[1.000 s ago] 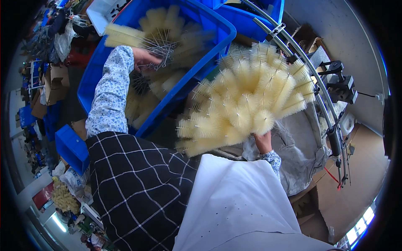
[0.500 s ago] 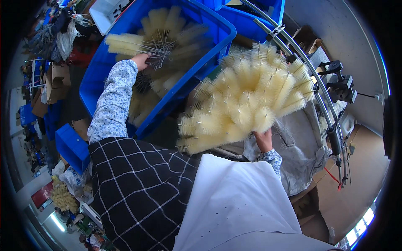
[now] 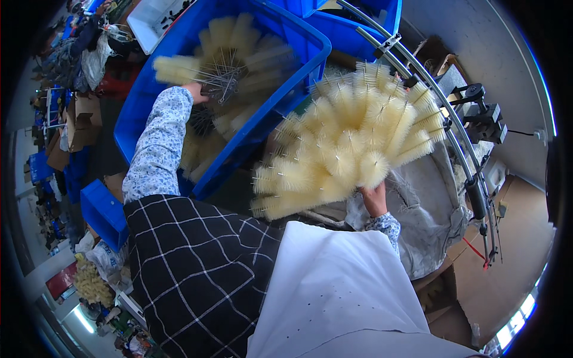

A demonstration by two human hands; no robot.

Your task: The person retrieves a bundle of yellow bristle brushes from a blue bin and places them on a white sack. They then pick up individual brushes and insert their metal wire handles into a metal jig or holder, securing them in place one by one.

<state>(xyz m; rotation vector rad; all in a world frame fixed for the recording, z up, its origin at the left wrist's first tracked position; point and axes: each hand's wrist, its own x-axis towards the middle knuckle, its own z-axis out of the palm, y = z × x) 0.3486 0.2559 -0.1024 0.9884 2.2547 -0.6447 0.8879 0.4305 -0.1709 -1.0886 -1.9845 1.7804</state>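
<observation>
In the blue bin [image 3: 132, 107] lies a ring of cream bristle brushes [image 3: 230, 36], their twisted wire stems with looped ends crossing in the middle. My left hand [image 3: 194, 93] reaches in at the ring's left side, next to one brush and the wire stems. Its fingers are partly hidden and blurred there. To the right, a large fanned bunch of similar bottle brushes [image 3: 352, 140] faces up with its bristle tips. My right hand [image 3: 374, 200] grips this bunch at its lower edge, the fingertips covered by bristles.
A curved metal rail [image 3: 427, 74] with clamps runs along the right, beside a black fixture [image 3: 483, 116]. Grey-white sacking [image 3: 427, 209] lies under the bunch. Brown cardboard [image 3: 507, 238] stands at the far right. A small blue crate [image 3: 102, 212] sits left, and a white tray [image 3: 146, 24] beyond the bin.
My left hand has shifted slightly left and down along the brushes in the bin. My right hand and the large bunch have stayed nearly in place.
</observation>
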